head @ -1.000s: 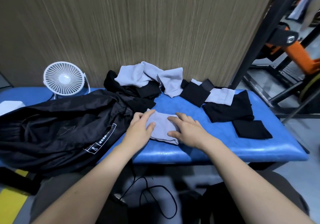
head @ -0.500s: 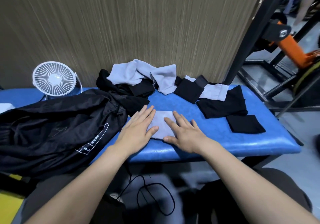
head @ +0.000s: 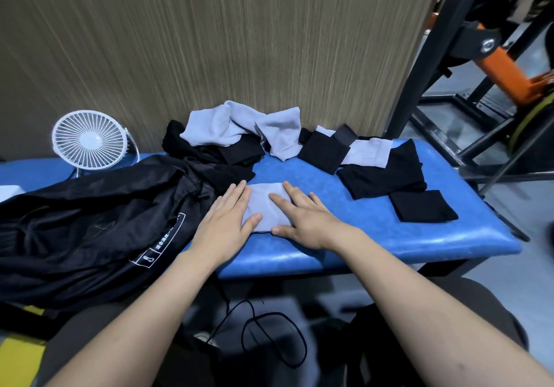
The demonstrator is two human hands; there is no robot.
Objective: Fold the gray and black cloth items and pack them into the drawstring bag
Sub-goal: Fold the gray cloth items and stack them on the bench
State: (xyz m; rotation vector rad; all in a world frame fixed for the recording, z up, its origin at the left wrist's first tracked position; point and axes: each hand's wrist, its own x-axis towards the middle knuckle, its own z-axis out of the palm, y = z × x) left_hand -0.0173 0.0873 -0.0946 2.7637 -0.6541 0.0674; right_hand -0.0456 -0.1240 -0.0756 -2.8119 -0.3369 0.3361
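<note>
A blue padded bench [head: 374,238] is standing in front of a brown striped wall [head: 209,41], with black and orange metal frames at the right. Near the front edge of the bench a small folded gray cloth [head: 265,203] is lying flat. The left hand [head: 223,224] is pressing on its left side with straight fingers held close together, and the right hand [head: 302,215] is pressing on its right side with fingers straight and a little spread; neither hand is gripping anything. The black drawstring bag [head: 90,224] is lying just left of the left hand, spreading over the bench's left part. Behind it a white fan [head: 90,142] is standing. Along the wall a pile of unfolded gray and black cloths [head: 233,134] is lying, and at the right a folded black cloth [head: 421,206] is lying apart from the hands.
</note>
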